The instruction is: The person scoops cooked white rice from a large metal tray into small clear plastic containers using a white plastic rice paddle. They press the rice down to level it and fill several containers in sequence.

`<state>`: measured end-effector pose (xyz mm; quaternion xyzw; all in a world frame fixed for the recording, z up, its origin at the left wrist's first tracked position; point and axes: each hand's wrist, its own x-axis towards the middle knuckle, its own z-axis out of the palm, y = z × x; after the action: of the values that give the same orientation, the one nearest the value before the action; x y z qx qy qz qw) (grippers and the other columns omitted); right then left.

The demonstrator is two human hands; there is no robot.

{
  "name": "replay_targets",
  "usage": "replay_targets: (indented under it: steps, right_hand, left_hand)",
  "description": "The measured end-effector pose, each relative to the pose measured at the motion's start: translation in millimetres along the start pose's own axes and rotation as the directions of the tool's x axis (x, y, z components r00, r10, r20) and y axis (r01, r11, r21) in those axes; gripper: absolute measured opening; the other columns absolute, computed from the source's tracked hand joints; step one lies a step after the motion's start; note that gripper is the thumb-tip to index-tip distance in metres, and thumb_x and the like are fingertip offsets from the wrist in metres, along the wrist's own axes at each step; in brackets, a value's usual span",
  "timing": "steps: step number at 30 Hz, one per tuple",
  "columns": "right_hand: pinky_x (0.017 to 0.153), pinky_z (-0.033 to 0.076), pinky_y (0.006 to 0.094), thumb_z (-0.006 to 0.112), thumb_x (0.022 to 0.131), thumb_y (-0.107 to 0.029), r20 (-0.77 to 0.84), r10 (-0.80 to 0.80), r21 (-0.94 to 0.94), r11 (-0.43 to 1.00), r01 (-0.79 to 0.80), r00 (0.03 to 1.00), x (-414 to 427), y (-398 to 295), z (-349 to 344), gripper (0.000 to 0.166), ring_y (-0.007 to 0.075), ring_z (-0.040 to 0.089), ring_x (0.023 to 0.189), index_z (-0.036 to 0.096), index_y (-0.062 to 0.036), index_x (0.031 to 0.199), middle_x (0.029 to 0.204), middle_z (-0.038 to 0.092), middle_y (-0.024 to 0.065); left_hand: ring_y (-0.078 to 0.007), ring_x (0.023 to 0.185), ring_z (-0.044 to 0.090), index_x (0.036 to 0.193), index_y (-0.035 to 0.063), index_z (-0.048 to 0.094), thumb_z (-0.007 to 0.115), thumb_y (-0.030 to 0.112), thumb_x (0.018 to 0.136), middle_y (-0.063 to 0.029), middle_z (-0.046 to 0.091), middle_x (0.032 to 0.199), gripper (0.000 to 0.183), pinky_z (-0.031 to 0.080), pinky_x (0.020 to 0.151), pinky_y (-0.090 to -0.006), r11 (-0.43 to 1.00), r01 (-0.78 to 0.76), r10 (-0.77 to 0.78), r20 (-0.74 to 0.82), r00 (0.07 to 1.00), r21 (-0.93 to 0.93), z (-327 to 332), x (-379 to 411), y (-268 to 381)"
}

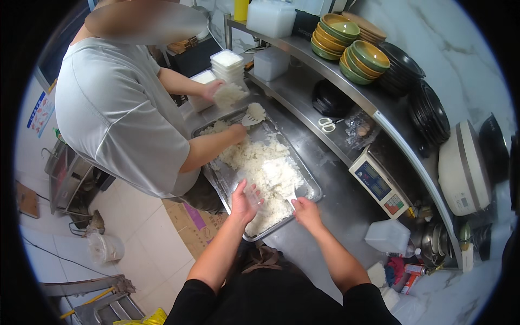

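Observation:
A shallow metal tray (313, 183) holds a spread of white cooked rice (266, 162). My right hand (305, 211) grips the handle of a white rice paddle (291, 199), its blade in the rice near the tray's right edge. Over the tray's near left part, my left hand (246, 201) holds a clear plastic container (255, 200), its fingers curved around it. Across the tray, a co-worker's hand (212, 90) holds a container of rice (229, 95). The co-worker's other hand is over the far rice, beside another white paddle (252, 118).
Stacked containers of rice (226, 65) stand beyond the tray. At the right, a metal shelf (365, 101) carries bowls (351, 30), with scissors (327, 124) on its lower level. A digital scale (380, 183) stands below. The co-worker (118, 113) is at the tray's left side.

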<state>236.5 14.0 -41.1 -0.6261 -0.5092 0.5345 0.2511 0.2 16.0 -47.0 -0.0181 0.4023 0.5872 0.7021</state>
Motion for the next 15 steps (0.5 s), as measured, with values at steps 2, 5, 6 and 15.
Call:
replay_targets:
  steps: [2, 5, 6, 15]
  right_hand:
    - [0.056, 0.05, 0.0384, 0.061, 0.098, -0.028, -0.056, -0.247, -0.245, 0.942, 0.227, 0.967, -15, -6, 8, 0.024, 0.0278, 0.061, 0.057, 0.066, -0.006, 0.104, 0.07, 0.064, 0.0139]
    - [0.075, 0.053, 0.0492, 0.063, 0.094, -0.025, -0.01, -0.385, -0.48, 0.811, 0.333, 0.923, -43, -38, 20, 0.03, 0.0445, 0.065, 0.082, 0.066, -0.0049, 0.116, 0.083, 0.066, 0.0248]
    - [0.076, 0.053, 0.0501, 0.062, 0.094, -0.025, 0.005, -0.378, -0.528, 0.785, 0.324, 0.926, -47, -44, 24, 0.031, 0.0446, 0.065, 0.084, 0.065, -0.0034, 0.116, 0.087, 0.067, 0.0246]
    - [0.077, 0.056, 0.0491, 0.059, 0.097, -0.028, 0.179, -0.248, -0.721, 0.626, 0.298, 0.952, -94, -67, 17, 0.043, 0.0411, 0.068, 0.086, 0.06, -0.0052, 0.134, 0.102, 0.062, 0.0209]
  left_hand:
    - [-0.0345, 0.13, 0.047, 0.149, 0.0215, 0.032, 0.066, 0.051, 0.088, -0.0103, 0.041, 0.148, 0.076, 0.039, 0.106, -0.0558, 0.997, -0.071, 0.071, 0.052, 0.996, -0.012, 17, 9, -14]
    - [-0.0332, 0.125, 0.051, 0.142, 0.0165, 0.045, 0.061, 0.05, 0.09, -0.0097, 0.053, 0.138, 0.064, 0.041, 0.104, -0.0535, 0.981, -0.157, 0.178, 0.201, 0.963, -0.115, 26, 14, -31]
    - [-0.0332, 0.124, 0.053, 0.139, 0.015, 0.048, 0.058, 0.052, 0.092, -0.0099, 0.057, 0.133, 0.061, 0.042, 0.104, -0.0528, 0.98, -0.145, 0.174, 0.23, 0.958, -0.136, 25, 14, -32]
    - [-0.0365, 0.125, 0.051, 0.136, 0.011, 0.055, 0.044, 0.067, 0.094, -0.013, 0.059, 0.133, 0.071, 0.037, 0.109, -0.055, 0.942, -0.003, 0.019, 0.044, 0.999, -0.335, 16, -2, -23]
